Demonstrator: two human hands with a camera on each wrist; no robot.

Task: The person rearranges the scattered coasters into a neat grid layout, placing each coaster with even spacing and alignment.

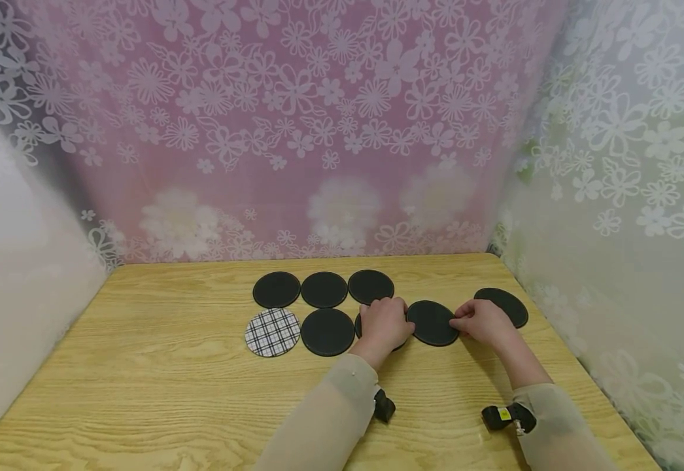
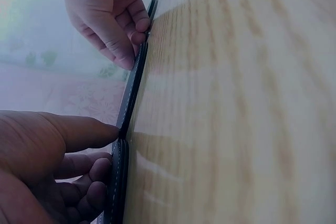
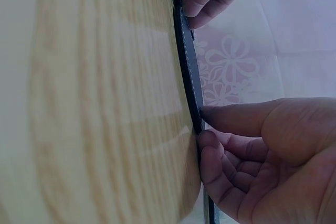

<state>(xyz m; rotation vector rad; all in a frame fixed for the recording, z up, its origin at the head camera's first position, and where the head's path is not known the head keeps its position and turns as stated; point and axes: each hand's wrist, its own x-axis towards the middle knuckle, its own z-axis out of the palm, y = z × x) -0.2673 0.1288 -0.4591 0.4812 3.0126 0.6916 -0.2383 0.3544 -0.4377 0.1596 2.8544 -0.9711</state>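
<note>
A round black coaster with stitching along its rim lies flat on the table between my two hands. My left hand holds its left edge, with the thumb tip right at the rim. The curled fingers of that hand lie over another black coaster, mostly hidden beneath them. My right hand pinches the opposite edge between thumb and fingers. In the right wrist view the right thumb presses on the end of the stitched rim. A further black coaster lies just behind the right hand.
A black-and-white plaid disc starts the front row, beside a black coaster. Three black coasters, among them the middle one, form the row behind. Patterned curtains border the wooden table at back and sides.
</note>
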